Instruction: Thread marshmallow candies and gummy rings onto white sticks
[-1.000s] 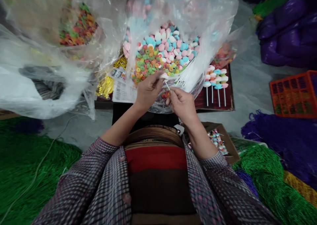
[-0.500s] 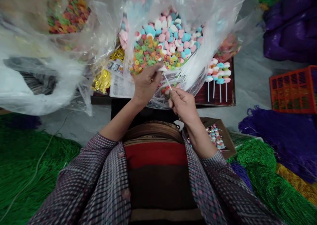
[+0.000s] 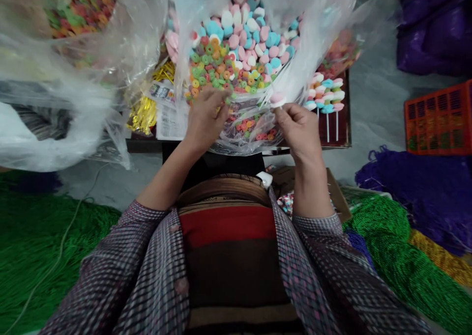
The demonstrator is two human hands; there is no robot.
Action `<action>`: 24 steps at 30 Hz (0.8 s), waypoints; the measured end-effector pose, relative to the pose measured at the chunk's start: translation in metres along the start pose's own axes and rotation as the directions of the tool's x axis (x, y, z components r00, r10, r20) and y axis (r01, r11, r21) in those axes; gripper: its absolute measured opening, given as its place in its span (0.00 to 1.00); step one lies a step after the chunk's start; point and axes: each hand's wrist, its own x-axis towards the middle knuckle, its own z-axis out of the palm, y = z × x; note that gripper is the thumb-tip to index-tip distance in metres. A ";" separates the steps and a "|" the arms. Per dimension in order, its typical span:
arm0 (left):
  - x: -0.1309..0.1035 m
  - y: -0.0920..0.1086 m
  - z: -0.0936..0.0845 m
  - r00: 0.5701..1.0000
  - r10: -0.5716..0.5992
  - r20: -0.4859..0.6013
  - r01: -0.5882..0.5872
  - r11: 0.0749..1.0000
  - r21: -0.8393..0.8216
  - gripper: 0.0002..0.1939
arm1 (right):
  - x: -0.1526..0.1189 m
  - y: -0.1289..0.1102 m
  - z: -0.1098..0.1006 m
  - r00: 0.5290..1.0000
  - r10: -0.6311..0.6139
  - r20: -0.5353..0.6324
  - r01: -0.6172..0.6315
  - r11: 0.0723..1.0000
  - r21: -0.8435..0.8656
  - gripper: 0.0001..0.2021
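The right hand (image 3: 297, 126) pinches a stick (image 3: 280, 107), marshmallow (image 3: 277, 98) just beyond its fingertips. The left hand (image 3: 209, 114) is half-curled beside ring candies (image 3: 207, 61); contents cannot be confirmed. A loose pinch could tip the marshmallow.

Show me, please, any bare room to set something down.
Bare grey floor between the dark table and orange plastic crate; a slim table strip right of the pastel marshmallow skewers. Crowded: multicoloured ring candies and pastel marshmallows beyond the left hand.
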 end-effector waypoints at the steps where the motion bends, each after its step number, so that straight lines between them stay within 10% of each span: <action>1: 0.002 -0.008 -0.001 0.999 0.016 0.041 -0.019 0.997 0.072 0.13 | 0.001 0.001 -0.001 1.000 -0.013 0.016 0.014 0.999 -0.034 0.20; 10: 0.002 -0.030 0.019 0.987 0.063 0.148 -0.104 0.952 0.286 0.13 | 0.009 0.010 0.026 0.996 -0.055 0.068 0.064 0.987 -0.144 0.22; 24: -0.016 -0.017 0.000 0.982 0.068 0.175 -0.121 0.942 0.313 0.16 | 0.043 0.009 0.075 0.969 -0.097 0.226 0.205 0.827 -0.523 0.06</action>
